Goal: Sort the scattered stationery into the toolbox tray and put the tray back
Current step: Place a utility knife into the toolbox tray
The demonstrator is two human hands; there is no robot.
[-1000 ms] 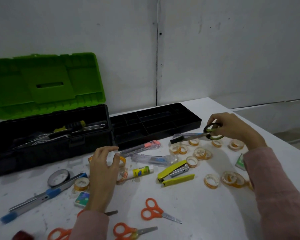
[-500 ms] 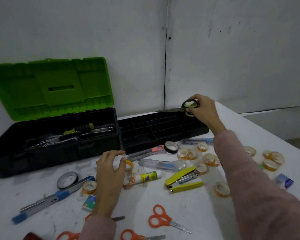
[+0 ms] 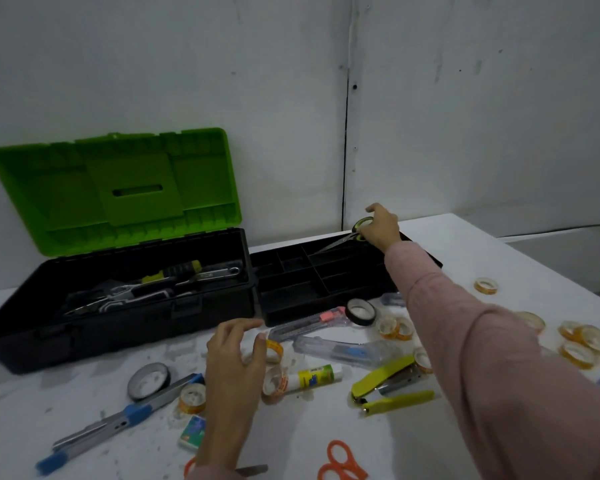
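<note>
Head view: right hand (image 3: 381, 230) grips green-handled scissors (image 3: 355, 232) over tray (image 3: 291, 299); left hand (image 3: 234, 355) relaxed, empty.

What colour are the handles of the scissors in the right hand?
Yellow-green with black, on the scissors in the right hand; head view shows it.
</note>
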